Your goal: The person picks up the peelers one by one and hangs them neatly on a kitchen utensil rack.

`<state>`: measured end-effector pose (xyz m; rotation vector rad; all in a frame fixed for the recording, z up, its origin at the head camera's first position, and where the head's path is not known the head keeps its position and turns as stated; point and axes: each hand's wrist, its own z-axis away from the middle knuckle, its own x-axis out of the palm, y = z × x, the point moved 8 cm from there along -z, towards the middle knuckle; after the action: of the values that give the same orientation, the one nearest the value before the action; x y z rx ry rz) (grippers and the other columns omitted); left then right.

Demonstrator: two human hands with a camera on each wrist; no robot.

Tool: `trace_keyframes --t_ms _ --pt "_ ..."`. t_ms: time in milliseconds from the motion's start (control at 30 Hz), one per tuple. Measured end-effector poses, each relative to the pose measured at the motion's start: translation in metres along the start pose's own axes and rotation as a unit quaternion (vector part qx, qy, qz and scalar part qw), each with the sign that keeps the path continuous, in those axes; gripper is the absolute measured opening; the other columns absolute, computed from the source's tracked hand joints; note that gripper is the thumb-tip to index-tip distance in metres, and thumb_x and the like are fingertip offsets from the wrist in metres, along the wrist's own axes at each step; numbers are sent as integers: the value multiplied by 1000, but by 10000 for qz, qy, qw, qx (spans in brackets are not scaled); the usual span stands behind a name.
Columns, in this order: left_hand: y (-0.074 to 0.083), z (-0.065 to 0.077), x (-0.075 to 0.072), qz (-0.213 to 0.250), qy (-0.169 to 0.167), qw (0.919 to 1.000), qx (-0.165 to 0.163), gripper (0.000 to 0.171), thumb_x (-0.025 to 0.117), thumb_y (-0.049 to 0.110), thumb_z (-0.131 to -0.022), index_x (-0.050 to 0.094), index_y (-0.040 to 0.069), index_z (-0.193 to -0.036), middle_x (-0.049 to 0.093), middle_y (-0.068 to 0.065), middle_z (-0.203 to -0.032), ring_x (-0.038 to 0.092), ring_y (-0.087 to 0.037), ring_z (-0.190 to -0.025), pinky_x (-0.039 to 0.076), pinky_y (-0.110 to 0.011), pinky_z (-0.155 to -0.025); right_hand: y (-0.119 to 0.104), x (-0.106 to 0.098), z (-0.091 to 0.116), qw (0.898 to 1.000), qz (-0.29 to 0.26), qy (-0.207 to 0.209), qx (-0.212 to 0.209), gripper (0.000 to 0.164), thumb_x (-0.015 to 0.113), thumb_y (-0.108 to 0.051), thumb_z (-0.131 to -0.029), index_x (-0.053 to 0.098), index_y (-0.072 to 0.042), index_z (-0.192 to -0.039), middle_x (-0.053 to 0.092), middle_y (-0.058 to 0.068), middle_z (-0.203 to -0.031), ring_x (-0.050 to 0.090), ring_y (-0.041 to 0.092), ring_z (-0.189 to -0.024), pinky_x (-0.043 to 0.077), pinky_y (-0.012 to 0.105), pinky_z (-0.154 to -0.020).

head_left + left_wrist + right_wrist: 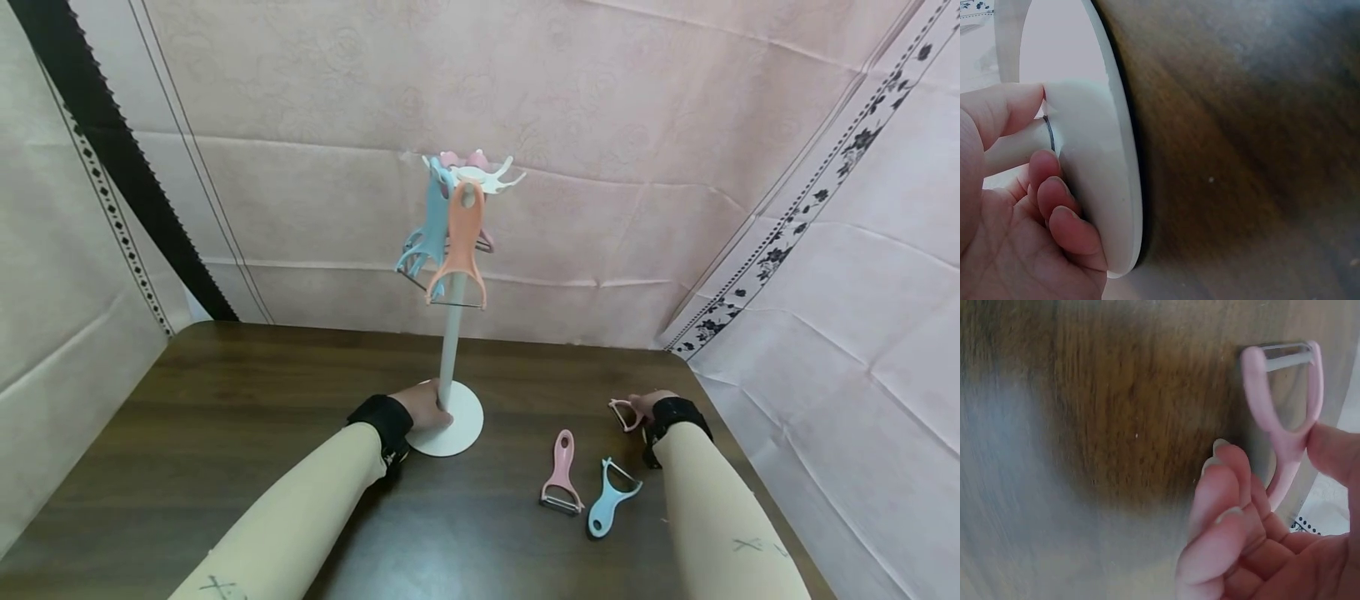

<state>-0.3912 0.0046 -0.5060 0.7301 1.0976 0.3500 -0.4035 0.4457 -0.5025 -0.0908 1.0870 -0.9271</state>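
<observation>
Near the bottom of a white stand (452, 342), my left hand (426, 406) has its thumb and fingers curled round the pole. In the left wrist view, the fingertips lie close to the round base (1094, 150). My right hand (654, 402) pinches the handle of a pink peeler (1288, 440) near the table's right side; part of the handle is hidden by the fingers. An orange peeler (467, 221) and blue peelers (435, 221) hang from the stand's hooks (487, 179), with pink ones partly hidden behind.
Another pink peeler (562, 467) and a light blue peeler (609, 504) lie on the brown table (225, 433), between the stand and my right forearm. Pale patterned cloth (337, 225) hangs behind the table and at both sides.
</observation>
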Motion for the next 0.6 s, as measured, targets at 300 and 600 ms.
trace_keyframes --t_ms 300,600 --pt "-2 -2 -1 21 93 9999 68 48 73 14 -84 50 -3 -123 61 -16 -112 57 -28 -102 43 -45 -95 -7 1 13 9978 -439 188 -452 28 59 -25 -94 59 -9 -71 55 0 -57 52 15 -55 40 28 -56" --pt "-1 -1 -1 47 113 9999 54 47 73 13 -84 51 -2 -123 61 -16 -112 58 -28 -100 43 -45 -95 -19 -3 36 9946 -716 654 -367 21 63 -14 -91 65 7 -88 62 6 -64 59 18 -62 43 28 -58"
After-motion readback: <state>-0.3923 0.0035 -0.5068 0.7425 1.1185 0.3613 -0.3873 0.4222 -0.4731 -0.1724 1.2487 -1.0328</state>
